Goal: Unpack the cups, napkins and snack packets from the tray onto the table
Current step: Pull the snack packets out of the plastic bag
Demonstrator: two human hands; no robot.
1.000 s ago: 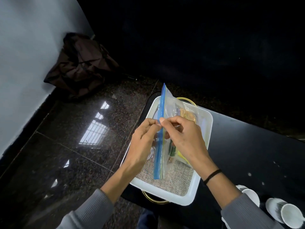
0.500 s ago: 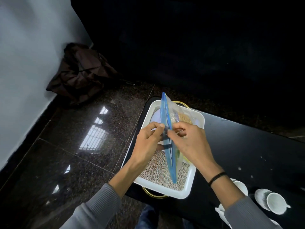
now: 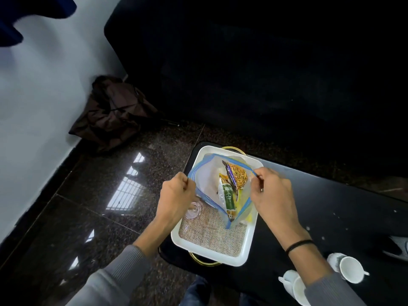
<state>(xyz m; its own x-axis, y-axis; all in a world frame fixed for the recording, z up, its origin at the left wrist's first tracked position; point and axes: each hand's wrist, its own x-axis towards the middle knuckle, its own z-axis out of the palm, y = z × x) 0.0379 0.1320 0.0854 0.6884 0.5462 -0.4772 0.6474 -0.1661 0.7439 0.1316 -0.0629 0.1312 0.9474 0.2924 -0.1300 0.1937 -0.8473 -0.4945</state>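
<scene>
Zip bag (image 3: 207, 180) is being held open over the tray (image 3: 242, 257), mouth facing up at the camera, long axis running far-left to near-right. Left rim is being pinched by left hand (image 3: 176, 198), right rim by right hand (image 3: 272, 195). Snack packets (image 3: 231, 184) are lying inside, pointing lengthwise along the bag.

Black table (image 3: 331, 208): tray (image 3: 249, 246), two cups (image 3: 351, 269)

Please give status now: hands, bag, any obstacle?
Left hand and right hand each grip one side of clear blue-zip plastic bag, mouth open over white rectangular tray. Snack packets inside. No obstacle seen.
</scene>
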